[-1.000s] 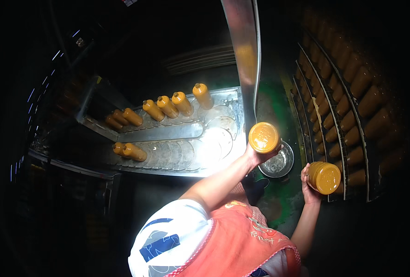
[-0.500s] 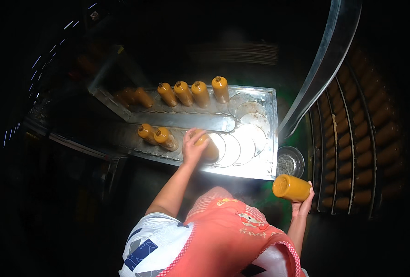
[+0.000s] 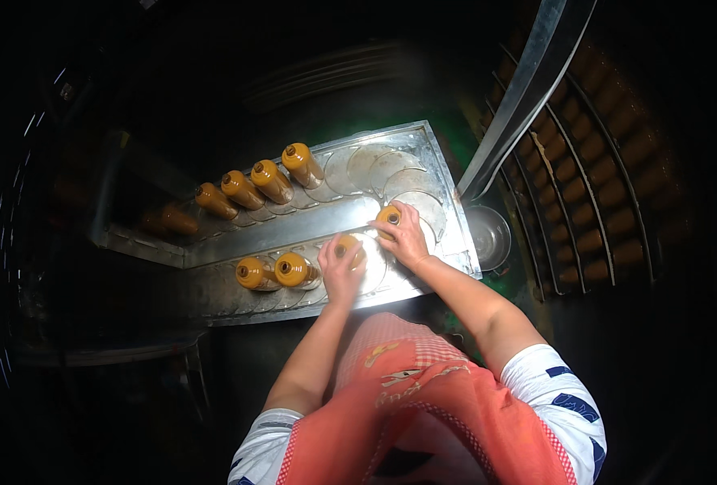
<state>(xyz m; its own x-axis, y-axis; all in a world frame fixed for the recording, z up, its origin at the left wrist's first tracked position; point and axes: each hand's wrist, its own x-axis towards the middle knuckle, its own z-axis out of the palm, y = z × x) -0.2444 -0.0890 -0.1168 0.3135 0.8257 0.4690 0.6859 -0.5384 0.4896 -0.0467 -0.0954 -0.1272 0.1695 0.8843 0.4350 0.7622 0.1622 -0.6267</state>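
My left hand (image 3: pixel 342 271) has its fingers wrapped round the top of a yellow-brown bottle (image 3: pixel 346 245) on the near lane of a metal conveyor (image 3: pixel 277 230). Just right of it, my right hand (image 3: pixel 405 238) grips the neck end of a second such bottle (image 3: pixel 388 216), by the rounded end of the centre divider. Its base is hidden by my hand. Two more yellow-brown bottles (image 3: pixel 295 270) stand to the left on the near lane. Along the far lane several others stand in a row, the rightmost bottle (image 3: pixel 302 165) nearest the bend.
Overlapping round plates (image 3: pixel 395 172) curve round the conveyor's right end inside a raised metal rim. A metal post (image 3: pixel 520 113) rises beyond that corner. A round metal basin (image 3: pixel 487 237) sits beside it. Dark racks (image 3: pixel 572 194) full of brown bottles fill the right side.
My right hand has brought its bottle from beyond the conveyor's right edge, where it was held sideways, over to the plates. My left hand stays on its bottle. The view has turned.
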